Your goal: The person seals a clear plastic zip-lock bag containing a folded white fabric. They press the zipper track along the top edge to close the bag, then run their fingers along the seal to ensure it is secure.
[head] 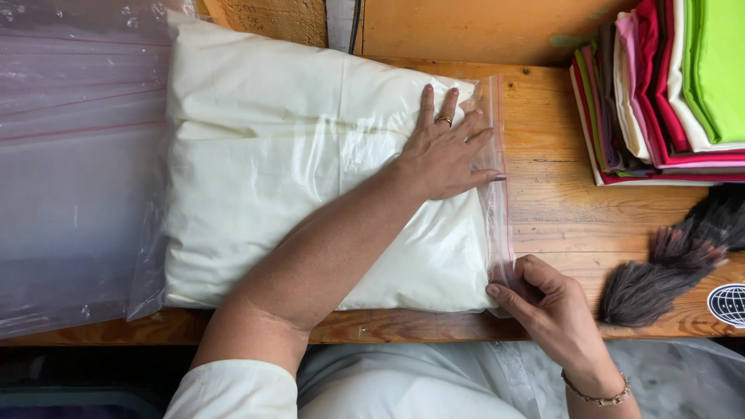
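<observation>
Bagged pillow | left hand flat on it | right hand pinching zip seal

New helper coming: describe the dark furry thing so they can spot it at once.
On the wooden table, look right of the bagged white fabric, below the stack of coloured cloths. The dark grey fur piece lies at the front edge: shaggy, unbagged, not folded.

one cream pillow sealed in one clear zip bag; one pile of empty clear bags; one stack of folded coloured cloths; one dark feather duster; two hands, left hand and right hand; one counter
</observation>
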